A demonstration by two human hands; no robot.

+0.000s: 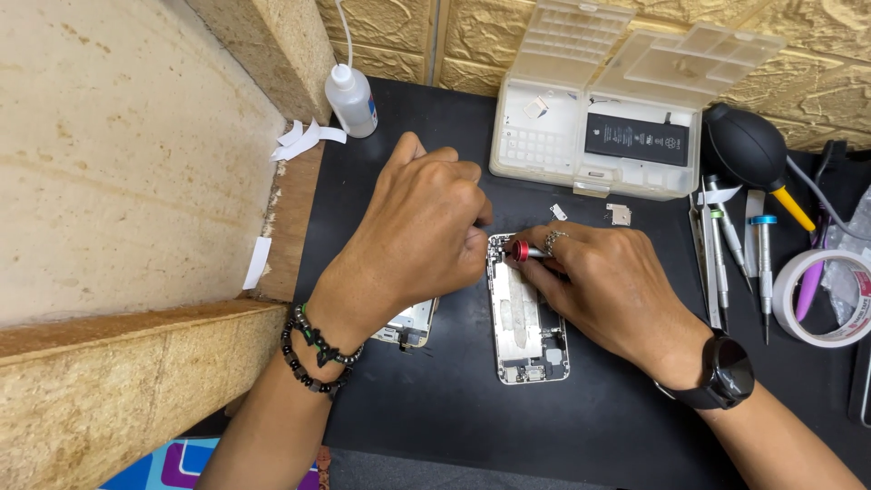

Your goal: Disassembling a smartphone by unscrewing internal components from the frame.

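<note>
on the matte black mat (454,426), right hand (608,290) pinches a red-capped screwdriver (524,251); left hand (422,231) fingers curled, grip unclear.

Black mat worktop (435,417), matte, evenly lit, no hard shadows. Back wall (817,82) w/ embossed yellow stone-pattern panels, vertical seam near middle. On left, rough tan particle-board partition (118,154), pale face, chipped edge at bottom corner, bits of white tape (304,138) stuck on. Second board ledge (118,372) along lower left. Bottom left corner: patch of blue, purple & white patterned flooring (172,467).
</note>
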